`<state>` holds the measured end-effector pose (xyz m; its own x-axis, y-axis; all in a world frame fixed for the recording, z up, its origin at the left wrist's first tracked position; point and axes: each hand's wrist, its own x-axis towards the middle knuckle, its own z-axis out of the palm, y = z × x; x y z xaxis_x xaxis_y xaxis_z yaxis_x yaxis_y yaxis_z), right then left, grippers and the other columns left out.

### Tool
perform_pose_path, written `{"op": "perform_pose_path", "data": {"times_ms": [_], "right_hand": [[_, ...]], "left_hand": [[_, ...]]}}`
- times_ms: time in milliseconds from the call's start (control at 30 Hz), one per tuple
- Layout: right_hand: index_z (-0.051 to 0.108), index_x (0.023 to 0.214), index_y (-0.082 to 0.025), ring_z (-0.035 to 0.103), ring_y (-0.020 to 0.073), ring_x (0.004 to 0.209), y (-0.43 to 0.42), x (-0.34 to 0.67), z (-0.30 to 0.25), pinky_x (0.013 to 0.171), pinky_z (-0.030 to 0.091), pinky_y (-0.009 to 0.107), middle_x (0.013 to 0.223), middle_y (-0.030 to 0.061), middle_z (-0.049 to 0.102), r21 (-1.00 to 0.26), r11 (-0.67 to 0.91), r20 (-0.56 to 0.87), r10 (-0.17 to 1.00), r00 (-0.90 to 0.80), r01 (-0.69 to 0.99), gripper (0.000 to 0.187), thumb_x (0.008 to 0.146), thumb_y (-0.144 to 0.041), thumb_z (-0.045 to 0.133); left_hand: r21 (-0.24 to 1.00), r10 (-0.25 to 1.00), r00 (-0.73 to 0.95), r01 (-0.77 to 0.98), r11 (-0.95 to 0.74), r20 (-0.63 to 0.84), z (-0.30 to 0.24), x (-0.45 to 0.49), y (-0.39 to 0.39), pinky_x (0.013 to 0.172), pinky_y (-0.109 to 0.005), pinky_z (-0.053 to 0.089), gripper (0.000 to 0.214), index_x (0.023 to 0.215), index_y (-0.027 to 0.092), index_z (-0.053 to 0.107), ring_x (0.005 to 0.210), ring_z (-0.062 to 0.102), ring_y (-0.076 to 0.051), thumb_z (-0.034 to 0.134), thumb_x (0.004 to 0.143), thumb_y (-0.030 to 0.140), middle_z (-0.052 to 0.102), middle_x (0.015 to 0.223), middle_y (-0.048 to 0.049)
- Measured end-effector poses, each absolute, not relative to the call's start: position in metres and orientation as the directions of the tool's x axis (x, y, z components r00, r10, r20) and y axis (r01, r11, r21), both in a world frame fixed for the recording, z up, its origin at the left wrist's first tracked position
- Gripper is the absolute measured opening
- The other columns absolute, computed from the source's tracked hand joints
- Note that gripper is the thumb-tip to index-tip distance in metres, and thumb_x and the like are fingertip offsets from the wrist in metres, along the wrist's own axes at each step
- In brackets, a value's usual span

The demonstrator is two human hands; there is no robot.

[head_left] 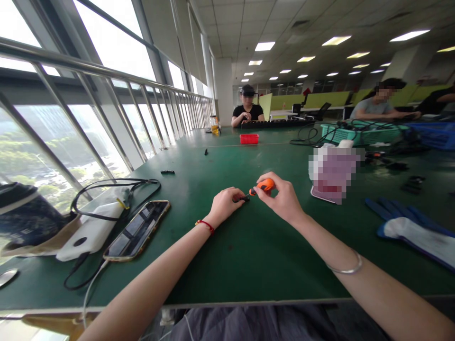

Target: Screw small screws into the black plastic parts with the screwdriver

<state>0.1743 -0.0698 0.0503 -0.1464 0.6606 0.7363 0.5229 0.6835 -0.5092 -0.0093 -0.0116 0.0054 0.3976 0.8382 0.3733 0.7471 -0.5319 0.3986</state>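
Note:
My right hand [284,195] is closed around the orange and black handle of a screwdriver [266,183]. Its shaft slants down to the left, and the tip meets a small black part [244,199]. That part is pinched in the fingers of my left hand [226,202] on the green tabletop [227,255]. The fingers cover most of the part, so its full shape is hidden. Farther up the table lie a black strip-like piece [168,172] and a smaller black piece [206,152].
To the left are a phone [138,231], a white power bank [90,232], black cables and a dark cup [30,215]. Blue-and-white gloves [412,229] lie right, near a blurred package [334,173]. Beyond stand a red basket [249,139] and a green basket [369,135]. Other people sit farther off.

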Motion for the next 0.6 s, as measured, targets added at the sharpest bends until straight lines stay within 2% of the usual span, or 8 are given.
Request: {"op": "perform_pose_path", "data": {"times_ms": [367,533,600], "right_hand": [[0.053,0.074,-0.022,0.052,0.013,0.051,-0.068,0.168,0.05,0.054,0.037,0.024,0.059,-0.0015,0.056,-0.494,0.568,0.73,0.683,-0.042,0.659,0.028,0.082,-0.048,0.051],[0.052,0.083,-0.022,0.051,0.013,0.049,-0.07,0.164,0.049,0.053,0.038,0.024,0.058,-0.0031,0.054,-0.476,0.577,0.754,0.656,-0.03,0.664,0.017,0.079,-0.039,0.052],[0.05,0.089,-0.022,0.05,0.0128,0.051,-0.072,0.164,0.048,0.054,0.039,0.024,0.063,-0.003,0.056,-0.443,0.584,0.784,0.62,-0.022,0.68,0.019,0.074,-0.032,0.054]], "left_hand": [[0.352,0.813,0.427,0.747,-0.564,0.396,0.008,-0.007,-0.016,0.064,-0.024,0.044,0.013,0.085,0.024,0.068,0.073,0.06,-0.014,0.059,0.075,0.023,0.064,0.085,0.0015],[0.38,0.827,0.406,0.747,-0.546,0.389,0.01,-0.006,-0.017,0.066,-0.024,0.044,0.011,0.082,0.021,0.066,0.073,0.06,-0.014,0.059,0.074,0.023,0.066,0.084,0.0011],[0.395,0.835,0.393,0.748,-0.533,0.384,0.011,-0.005,-0.017,0.066,-0.025,0.045,0.011,0.082,0.02,0.065,0.073,0.06,-0.014,0.059,0.074,0.023,0.066,0.082,0.0007]]}}
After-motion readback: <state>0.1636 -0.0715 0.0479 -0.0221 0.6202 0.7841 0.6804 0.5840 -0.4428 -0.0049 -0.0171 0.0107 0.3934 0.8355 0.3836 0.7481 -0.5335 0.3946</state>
